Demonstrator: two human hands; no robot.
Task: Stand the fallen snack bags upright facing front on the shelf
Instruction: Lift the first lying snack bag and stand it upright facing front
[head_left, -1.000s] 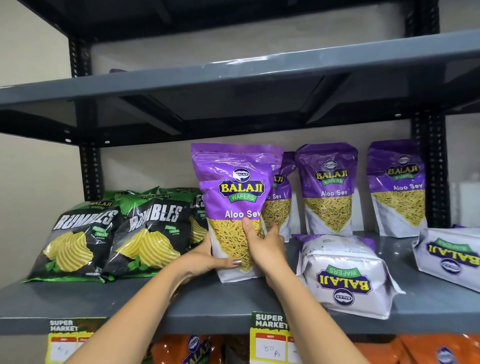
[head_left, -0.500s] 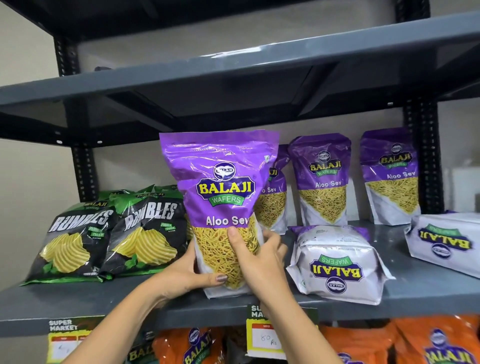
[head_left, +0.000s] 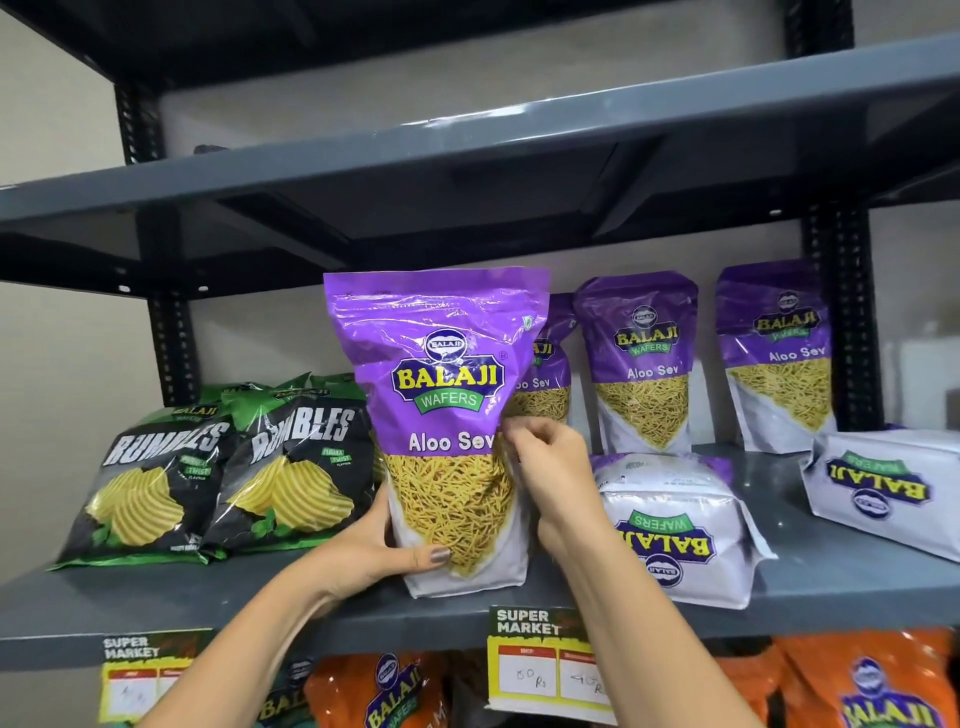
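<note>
A purple Aloo Sev bag (head_left: 441, 395) stands upright near the front edge of the grey shelf (head_left: 311, 613), its label facing me. My left hand (head_left: 374, 551) grips its lower left corner, thumb across the front. My right hand (head_left: 545, 467) pinches the bag's right edge at mid height. Two more Aloo Sev bags lie fallen on the shelf: one (head_left: 670, 530) just right of my right hand, another (head_left: 888, 488) at the far right, both with labels upside down.
Three upright Aloo Sev bags (head_left: 641, 364) line the back of the shelf. Black and green Rumbles chip bags (head_left: 218, 467) lean at the left. A shelf (head_left: 467, 171) hangs overhead, with a dark upright post (head_left: 841, 332) at the right. Orange bags (head_left: 857, 686) fill the shelf below.
The held bag has come down to rest upright on the shelf. My right hand slid from the bag's lower front up to its right edge.
</note>
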